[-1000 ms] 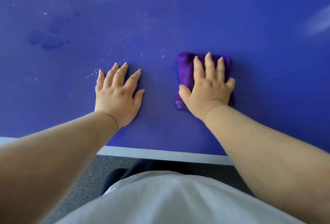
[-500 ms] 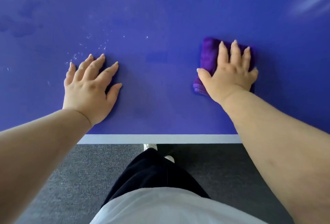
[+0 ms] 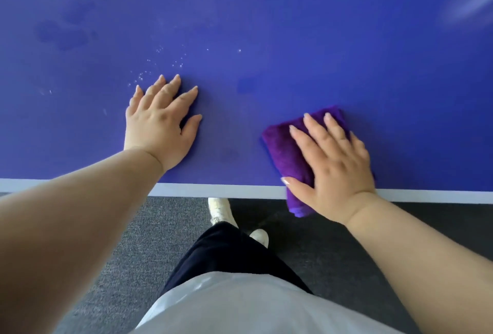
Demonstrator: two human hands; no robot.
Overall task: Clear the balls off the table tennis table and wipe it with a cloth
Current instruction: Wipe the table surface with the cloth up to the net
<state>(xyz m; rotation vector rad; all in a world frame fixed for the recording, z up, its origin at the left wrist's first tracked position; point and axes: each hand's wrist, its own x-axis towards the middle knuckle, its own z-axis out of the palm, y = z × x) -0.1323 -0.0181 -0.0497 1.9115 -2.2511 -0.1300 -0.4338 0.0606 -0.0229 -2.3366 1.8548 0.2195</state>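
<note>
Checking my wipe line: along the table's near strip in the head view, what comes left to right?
White specks → left hand flat on the table → purple cloth → right hand pressing it.

Blue table (image 3: 293,27) lies open beyond both hands — only droplets (image 3: 160,67) and damp patches (image 3: 64,35) there.

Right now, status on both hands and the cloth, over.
Left hand flat on the blue table, holding nothing. Right hand pressing the purple cloth flat, its near end overhanging the white edge. No balls in view; white specks beyond left hand.
</note>
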